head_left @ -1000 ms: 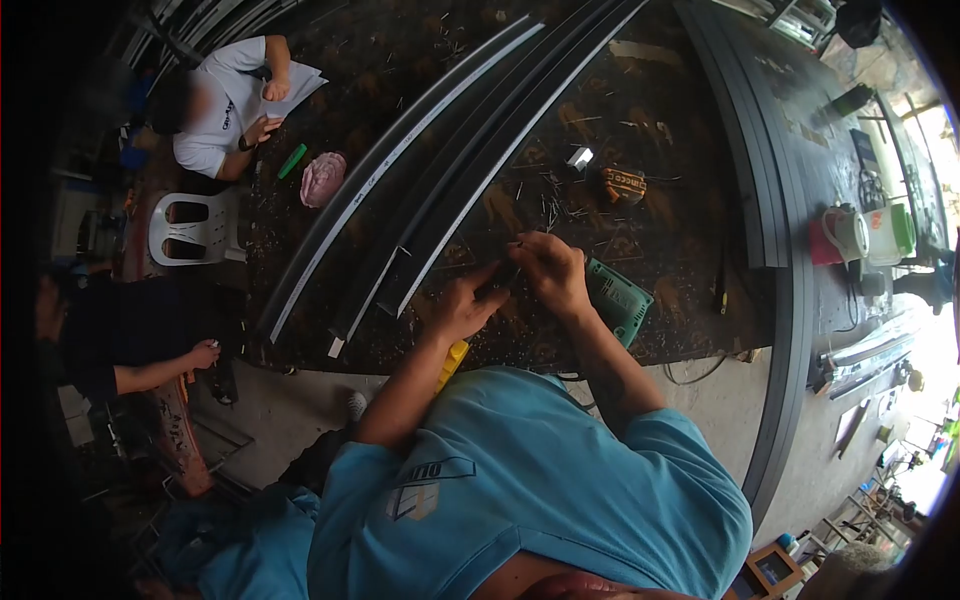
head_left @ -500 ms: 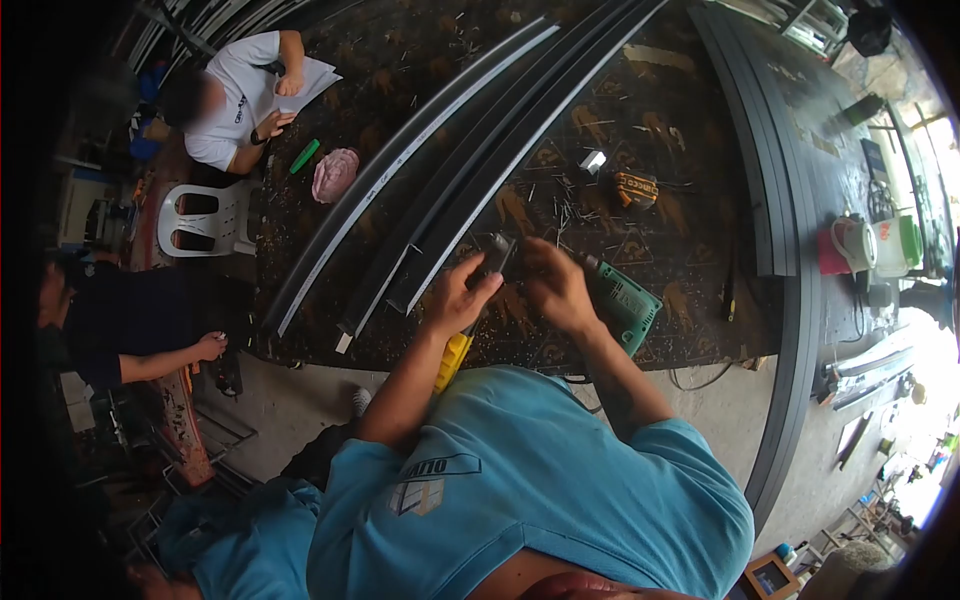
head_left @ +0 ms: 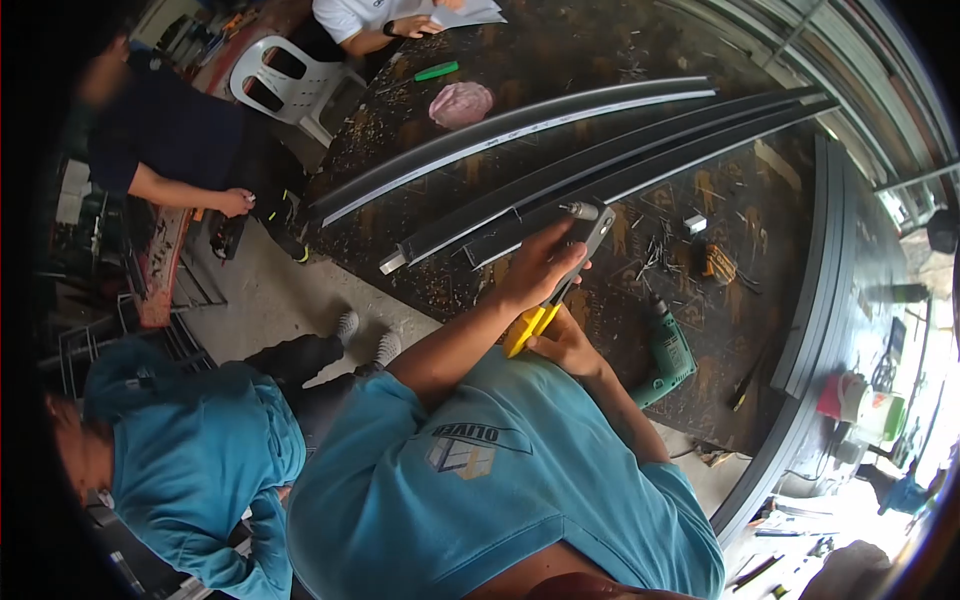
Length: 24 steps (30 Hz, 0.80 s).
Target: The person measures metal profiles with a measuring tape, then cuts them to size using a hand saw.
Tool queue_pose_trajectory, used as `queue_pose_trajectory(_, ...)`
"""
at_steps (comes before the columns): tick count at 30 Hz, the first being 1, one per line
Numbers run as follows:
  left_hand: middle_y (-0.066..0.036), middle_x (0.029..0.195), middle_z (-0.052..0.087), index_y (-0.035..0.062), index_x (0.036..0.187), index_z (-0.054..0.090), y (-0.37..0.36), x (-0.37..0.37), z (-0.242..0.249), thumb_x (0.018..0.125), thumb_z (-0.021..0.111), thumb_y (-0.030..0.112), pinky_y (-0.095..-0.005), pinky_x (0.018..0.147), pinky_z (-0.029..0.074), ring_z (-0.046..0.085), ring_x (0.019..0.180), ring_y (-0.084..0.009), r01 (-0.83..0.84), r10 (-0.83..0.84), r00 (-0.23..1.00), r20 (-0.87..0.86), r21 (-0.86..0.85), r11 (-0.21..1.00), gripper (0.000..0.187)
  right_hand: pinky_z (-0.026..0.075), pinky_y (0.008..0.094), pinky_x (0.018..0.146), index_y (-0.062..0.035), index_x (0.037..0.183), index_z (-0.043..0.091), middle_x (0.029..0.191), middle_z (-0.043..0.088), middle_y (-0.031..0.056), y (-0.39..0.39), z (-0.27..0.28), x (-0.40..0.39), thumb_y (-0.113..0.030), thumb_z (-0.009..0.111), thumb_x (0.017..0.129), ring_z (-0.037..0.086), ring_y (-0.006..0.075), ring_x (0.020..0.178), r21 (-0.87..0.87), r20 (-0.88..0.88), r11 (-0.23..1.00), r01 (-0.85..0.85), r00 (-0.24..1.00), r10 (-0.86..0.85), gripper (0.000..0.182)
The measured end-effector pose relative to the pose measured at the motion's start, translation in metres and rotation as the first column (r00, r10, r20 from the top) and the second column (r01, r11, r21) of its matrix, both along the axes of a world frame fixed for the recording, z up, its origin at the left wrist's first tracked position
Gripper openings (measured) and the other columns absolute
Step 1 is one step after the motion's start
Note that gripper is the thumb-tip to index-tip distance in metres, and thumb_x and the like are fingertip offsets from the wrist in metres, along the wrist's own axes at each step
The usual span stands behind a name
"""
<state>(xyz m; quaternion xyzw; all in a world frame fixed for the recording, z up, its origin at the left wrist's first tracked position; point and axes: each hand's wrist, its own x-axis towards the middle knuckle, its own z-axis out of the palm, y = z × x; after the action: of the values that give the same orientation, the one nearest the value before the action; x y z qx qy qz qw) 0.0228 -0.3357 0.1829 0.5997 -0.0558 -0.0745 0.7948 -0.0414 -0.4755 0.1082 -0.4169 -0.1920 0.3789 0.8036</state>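
Your left hand [head_left: 545, 268] wraps the grey-metal, yellow-handled hand tool [head_left: 602, 230], its head jutting beyond; your right hand [head_left: 574, 350], hold unclear, could get pinched if the handles [head_left: 521, 333] behind that grip snap together.

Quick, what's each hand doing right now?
Left hand: closed, holding the yellow-handled tool near its top.
Right hand: closed at its yellow handles.

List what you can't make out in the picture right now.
Head view: part of the tool, behind the left hand.
Head view: paper and white shirt, cut off by the top edge.
Head view: print on the metal strip, too small to read.
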Motion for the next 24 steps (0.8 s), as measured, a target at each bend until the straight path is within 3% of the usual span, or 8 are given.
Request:
queue_pose_trajectory(1,-0.006,0.103,0.062,0.0045,0.136,0.049,0.006,0.000,0.003,0.095,0.064,0.026,-0.0291,0.071,0.055,0.064,0.086,-0.0121,-0.011,0.011,1.000,0.000,-0.015,1.000,0.048,0.046,0.0378,0.097,-0.0058,0.134,0.038,0.117,0.059,0.0093,0.008,0.000,-0.002,-0.005,0.064,0.092,0.059,0.0206,0.109,-0.084,0.019,0.995,0.060,0.998,-0.059,0.049)
queue_pose_trajectory(3,-0.009,0.103,0.063,0.0038,0.137,0.045,0.021,-0.004,0.005,0.090,0.069,0.027,-0.0362,0.080,0.053,0.064,0.089,-0.0188,-0.159,0.014,0.945,0.327,0.420,0.893,0.057,0.046,0.0362,0.097,-0.0055,0.134,0.038,0.117,0.060,0.0087,0.021,0.004,-0.007,-0.005,0.065,0.091,0.059,0.0198,0.110,-0.235,0.117,0.960,0.154,0.985,-0.129,0.051)
queue_pose_trajectory(8,-0.024,0.106,0.064,0.0032,0.137,0.041,0.054,-0.027,-0.002,0.088,0.070,0.026,-0.0405,0.079,0.052,0.066,0.095,-0.0380,-0.170,0.025,0.961,0.274,0.523,0.835,0.062,0.046,0.0354,0.098,-0.0052,0.132,0.044,0.119,0.061,0.0084,0.034,-0.026,0.000,-0.001,0.064,0.090,0.059,0.0190,0.112,-0.343,0.072,0.936,0.077,0.996,-0.055,0.046)
queue_pose_trajectory(14,-0.022,0.108,0.065,0.0011,0.133,0.048,0.102,-0.033,-0.013,0.087,0.069,0.016,-0.0408,0.085,0.050,0.065,0.099,-0.0365,-0.076,-0.095,0.963,0.254,0.588,0.805,0.053,0.049,0.0313,0.089,-0.0042,0.121,0.050,0.111,0.062,0.0047,0.014,-0.054,0.020,-0.003,0.062,0.091,0.061,0.0135,0.103,-0.635,0.290,0.746,0.201,0.957,-0.012,0.032)
queue_pose_trajectory(17,-0.015,0.120,0.064,-0.0003,0.131,0.051,0.112,-0.033,-0.020,0.085,0.072,0.010,-0.0355,0.094,0.048,0.063,0.106,-0.0235,-0.124,0.118,0.992,0.050,0.142,0.982,0.051,0.052,0.0309,0.082,-0.0041,0.119,0.050,0.104,0.063,0.0057,0.044,-0.011,0.006,-0.008,0.066,0.090,0.063,0.0138,0.094,-0.710,0.290,0.686,0.160,0.954,0.078,0.034)
queue_pose_trajectory(20,-0.014,0.116,0.064,0.0031,0.130,0.053,0.122,-0.026,-0.057,0.088,0.072,0.017,-0.0356,0.093,0.051,0.064,0.104,-0.0221,-0.297,0.248,0.954,-0.171,-0.410,0.862,0.048,0.051,0.0296,0.087,-0.0030,0.125,0.050,0.102,0.062,0.0055,0.086,0.048,-0.004,-0.012,0.067,0.089,0.063,0.0143,0.096,-0.807,0.285,0.558,0.192,0.955,0.084,0.041)
queue_pose_trajectory(22,-0.011,0.102,0.065,0.0035,0.125,0.054,0.141,-0.031,-0.057,0.091,0.068,0.027,-0.0344,0.085,0.054,0.066,0.090,-0.0192,-0.329,0.245,0.941,-0.232,-0.461,0.824,0.043,0.047,0.0308,0.096,-0.0013,0.135,0.047,0.112,0.061,0.0089,0.092,0.046,-0.007,-0.010,0.067,0.088,0.059,0.0163,0.108,-0.763,0.352,0.613,0.207,0.927,0.126,0.052)
queue_pose_trajectory(24,-0.007,0.090,0.064,0.0048,0.114,0.057,0.144,-0.039,-0.071,0.093,0.065,0.036,-0.0331,0.077,0.056,0.065,0.078,-0.0164,-0.502,0.328,0.864,-0.383,-0.596,0.627,0.038,0.043,0.0339,0.101,-0.0012,0.145,0.037,0.127,0.056,0.0134,0.103,0.044,-0.011,-0.006,0.063,0.085,0.054,0.0202,0.120,-0.400,-0.177,0.916,-0.016,0.982,-0.060,0.065)
